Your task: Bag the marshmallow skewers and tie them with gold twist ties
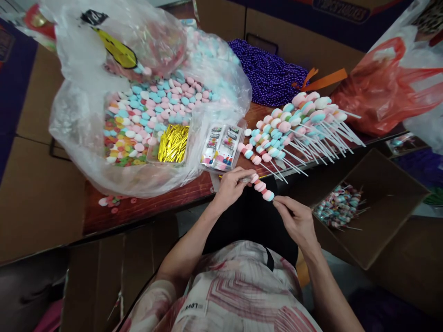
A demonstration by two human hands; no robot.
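Note:
In front of my lap I hold a candy skewer of pink, red and pale blue pieces between both hands. My left hand pinches at its upper left end, where a bit of clear plastic seems to show between the fingertips. At the lower right end, the thumb and fingers of my right hand are closed; the stick itself is mostly hidden there. Just beyond, finished-looking candy skewers lie piled on the table edge, white sticks toward me. Left of them is a clear tray with printed packets.
A big clear bag spreads over the table, with loose pastel candies and gold twist ties in a small tray. Purple bead strands and a red plastic bag stand behind. A cardboard box at right holds wrapped skewers.

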